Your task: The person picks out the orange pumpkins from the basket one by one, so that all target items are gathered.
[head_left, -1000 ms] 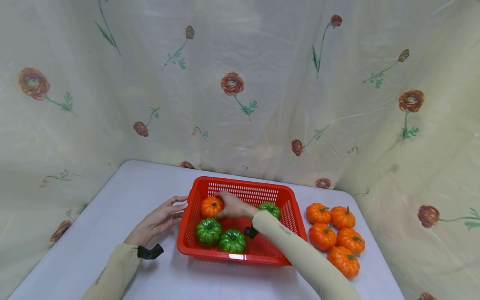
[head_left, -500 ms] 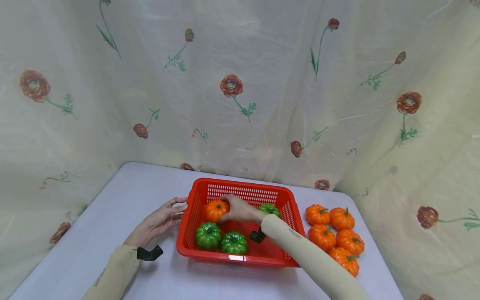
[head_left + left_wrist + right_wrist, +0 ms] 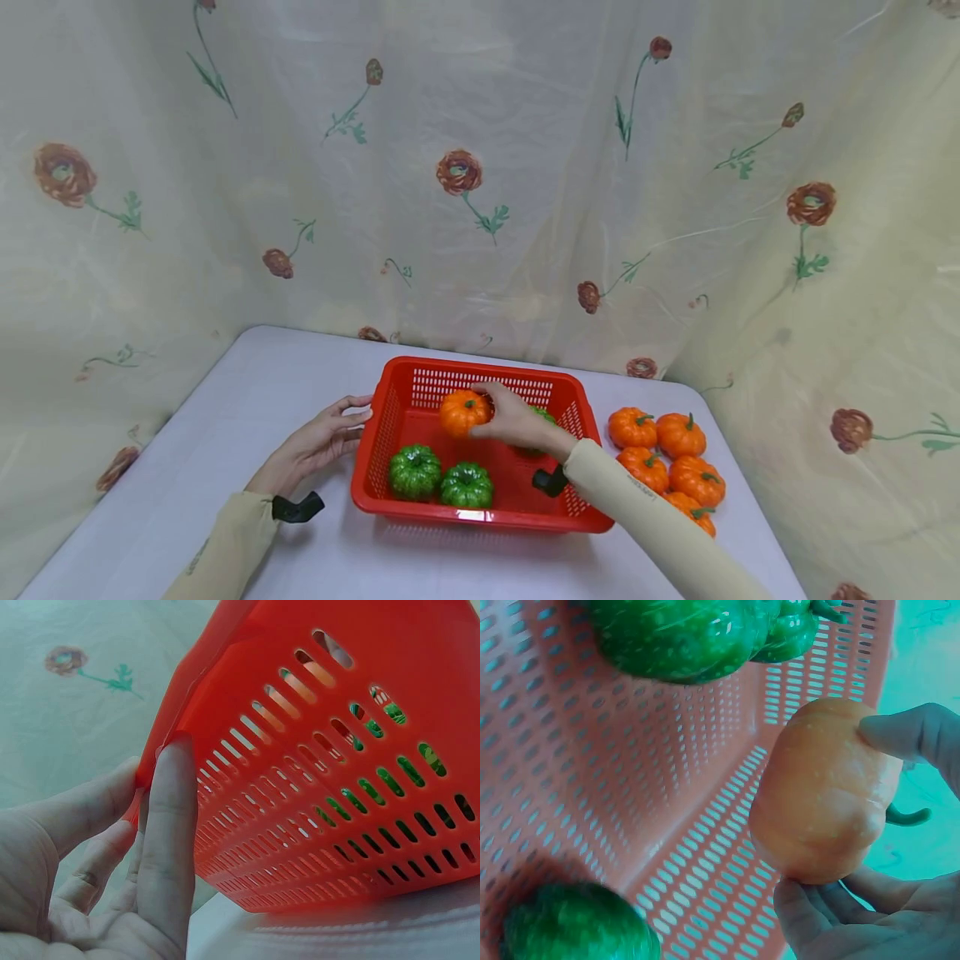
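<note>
A small orange pumpkin [image 3: 461, 414] with a green stem is gripped between the thumb and fingers of my right hand [image 3: 519, 419]. In the right wrist view the orange pumpkin [image 3: 817, 799] hangs over the inside of the red plastic basket [image 3: 480, 367], its underside in sight. My left hand [image 3: 315, 446] holds the basket's left rim, thumb and fingers on either side of it in the left wrist view. Inside the basket, two glossy green pumpkins [image 3: 415, 472] lie at the front left. A third green pumpkin [image 3: 542, 412] sits at the right, partly hidden behind my right hand.
Several orange pumpkins [image 3: 697, 479] lie grouped on the white table [image 3: 300, 367] right of the basket, partly covered by my right sleeve [image 3: 645, 508]. A flower-patterned curtain [image 3: 525, 275] hangs behind the table and along its sides.
My right hand has carried the orange pumpkin from the basket's left side toward its middle and raised it. The left hand stays at the rim.
</note>
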Action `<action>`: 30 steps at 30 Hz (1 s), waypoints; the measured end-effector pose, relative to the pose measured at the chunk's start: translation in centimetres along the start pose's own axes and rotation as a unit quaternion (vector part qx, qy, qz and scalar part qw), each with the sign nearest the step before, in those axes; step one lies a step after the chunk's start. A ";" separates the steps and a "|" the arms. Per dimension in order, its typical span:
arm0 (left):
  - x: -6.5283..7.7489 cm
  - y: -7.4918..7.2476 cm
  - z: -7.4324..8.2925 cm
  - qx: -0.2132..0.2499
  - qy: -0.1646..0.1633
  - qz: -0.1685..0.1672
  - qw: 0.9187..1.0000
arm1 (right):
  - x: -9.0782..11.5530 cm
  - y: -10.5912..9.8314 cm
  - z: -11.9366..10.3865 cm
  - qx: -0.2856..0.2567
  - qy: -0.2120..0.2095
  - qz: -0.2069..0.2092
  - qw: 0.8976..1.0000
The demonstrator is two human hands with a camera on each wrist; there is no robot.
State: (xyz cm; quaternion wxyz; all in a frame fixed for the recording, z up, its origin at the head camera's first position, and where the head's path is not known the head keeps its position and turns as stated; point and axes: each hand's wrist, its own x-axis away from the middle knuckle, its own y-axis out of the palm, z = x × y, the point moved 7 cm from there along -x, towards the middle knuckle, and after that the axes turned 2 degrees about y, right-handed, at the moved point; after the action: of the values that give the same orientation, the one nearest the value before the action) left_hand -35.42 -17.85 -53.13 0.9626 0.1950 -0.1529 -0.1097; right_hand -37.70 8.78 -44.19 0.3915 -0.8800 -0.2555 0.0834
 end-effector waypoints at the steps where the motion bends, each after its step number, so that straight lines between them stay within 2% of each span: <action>1: 0.0 0.0 -0.1 0.001 -0.001 -0.001 1.000 | 0.4 -0.3 0.1 0.002 0.002 0.005 1.000; 5: -0.1 0.0 -0.2 0.005 -0.001 -0.004 1.000 | 2.0 -1.4 0.5 0.018 0.007 0.024 1.000; 9: 0.0 0.0 -0.2 0.007 0.001 -0.010 1.000 | 3.9 -2.8 0.9 0.021 0.029 0.039 0.999; 16: 0.0 -0.1 0.1 0.002 0.007 -0.011 1.000 | 8.1 -5.8 1.9 -0.010 0.078 0.055 0.995; 23: 0.1 -0.1 0.4 0.003 0.007 -0.009 1.000 | 12.2 -8.4 4.0 -0.028 0.090 0.072 0.993; 30: 0.3 -0.2 0.3 0.008 0.003 -0.002 1.000 | 16.2 -11.8 6.7 -0.030 0.111 0.119 0.986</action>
State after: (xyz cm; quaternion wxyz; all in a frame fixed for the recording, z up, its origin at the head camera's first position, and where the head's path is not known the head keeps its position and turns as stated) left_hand -35.24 -18.23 -52.89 0.9613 0.2033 -0.1501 -0.1095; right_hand -30.70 28.06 -39.27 0.3783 -0.9192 -0.1065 0.0236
